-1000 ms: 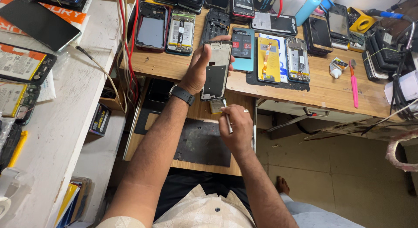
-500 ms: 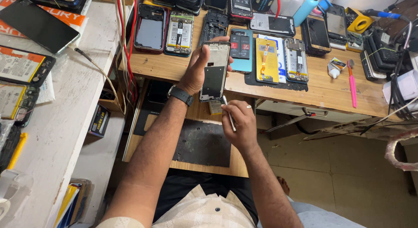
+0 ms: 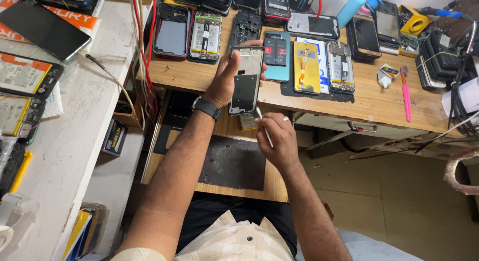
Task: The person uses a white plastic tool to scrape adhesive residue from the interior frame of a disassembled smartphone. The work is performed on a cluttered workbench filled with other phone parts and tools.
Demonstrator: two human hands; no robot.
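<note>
The left hand point(image 3: 227, 81) grips the bare phone frame point(image 3: 245, 80) upright above the wooden bench point(image 3: 379, 99), the right hand point(image 3: 277, 141) pinches a thin tool point(image 3: 264, 127) just below it; no parts appear fitted yet.

Head view, steeply down, close

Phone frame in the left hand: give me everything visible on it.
The opened phone frame is a slim rectangle with a silver rim, a pale grey upper section and a dark panel over its lower part; it looks like metal and plastic, with no screen or back cover fitted. It is held upright, slightly tilted, above the wooden bench. The left hand grips its left edge, fingers curling over the top. The right hand holds a thin silver tool just below its lower right corner.
</note>
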